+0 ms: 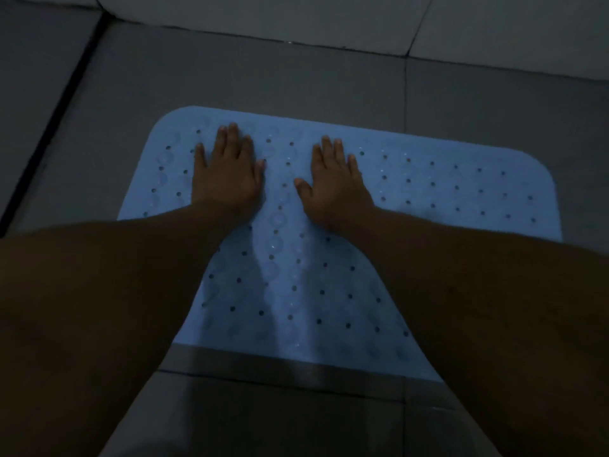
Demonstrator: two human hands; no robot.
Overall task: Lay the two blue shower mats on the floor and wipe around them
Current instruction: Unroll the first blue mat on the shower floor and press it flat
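Note:
A light blue shower mat (445, 189) with rows of small holes lies flat on the grey tiled floor. My left hand (227, 173) presses flat on its far left part, fingers straight and spread. My right hand (336, 186) lies flat on the mat near its middle, fingers straight too. Both forearms reach in from the bottom corners and cover parts of the mat's near side. Only one mat is in view. The light is dim.
Grey floor tiles (263, 70) surround the mat. A pale tiled wall base (494, 28) runs along the top. A dark groove (56, 120) crosses the floor at the left. A narrow metal strip (280, 367) lies along the mat's near edge.

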